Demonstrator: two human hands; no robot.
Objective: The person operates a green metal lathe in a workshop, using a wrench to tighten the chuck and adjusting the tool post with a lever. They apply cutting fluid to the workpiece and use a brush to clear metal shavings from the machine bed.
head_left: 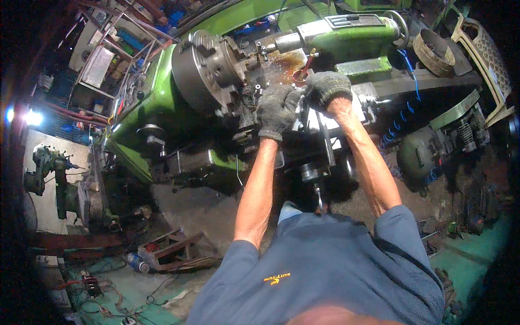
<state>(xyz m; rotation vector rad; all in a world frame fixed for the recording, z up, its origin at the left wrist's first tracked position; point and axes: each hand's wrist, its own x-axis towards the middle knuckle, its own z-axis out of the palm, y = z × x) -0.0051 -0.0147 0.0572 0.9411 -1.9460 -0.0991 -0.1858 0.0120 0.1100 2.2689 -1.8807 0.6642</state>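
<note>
Both my hands wear dark grey knit gloves and reach over the carriage of a green metal lathe (154, 81). My left hand (276, 111) is curled with its knuckles up, right of the big steel chuck (203, 70); whatever its fingers grip is hidden beneath the glove. Close by, my right hand (329, 89) is bent into a fist at the tool post area, and I cannot make out what it holds. A red-handled tool (306, 68) stands just beyond it. Behind the hands sits the green tailstock (352, 40). A dark bar (326, 138) slants toward me below the right hand.
A tailstock handwheel (401, 30) and a round pan (433, 51) are at the back right, near a beige plastic chair (482, 59). A coiled blue hose (398, 124) hangs beside a green tank-like machine (420, 154). At lower left, a rusty frame (179, 252) lies on the floor.
</note>
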